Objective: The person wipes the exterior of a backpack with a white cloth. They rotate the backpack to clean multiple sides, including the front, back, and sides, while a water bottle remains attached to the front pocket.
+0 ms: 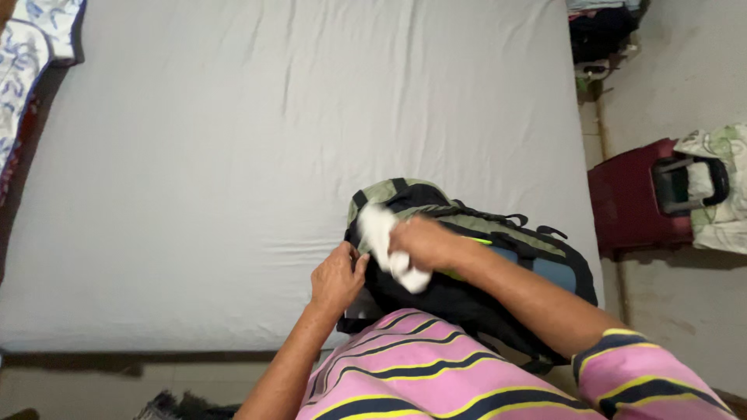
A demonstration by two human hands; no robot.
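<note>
A green, black and blue backpack (498, 257) lies on the near right part of a bed covered by a grey sheet (272, 140). My right hand (424, 243) is closed around a white cloth (381, 233) over the top of the backpack. My left hand (336, 280) grips the backpack's black edge at its left side, just beside the cloth. My pink striped shirt hides the bag's near edge.
A dark red suitcase (634, 198) stands on the floor right of the bed, with a patterned cloth (720, 187) draped next to it. Dark clothes (603, 31) are piled at top right. A blue-patterned fabric (31, 54) lies at the bed's far left corner.
</note>
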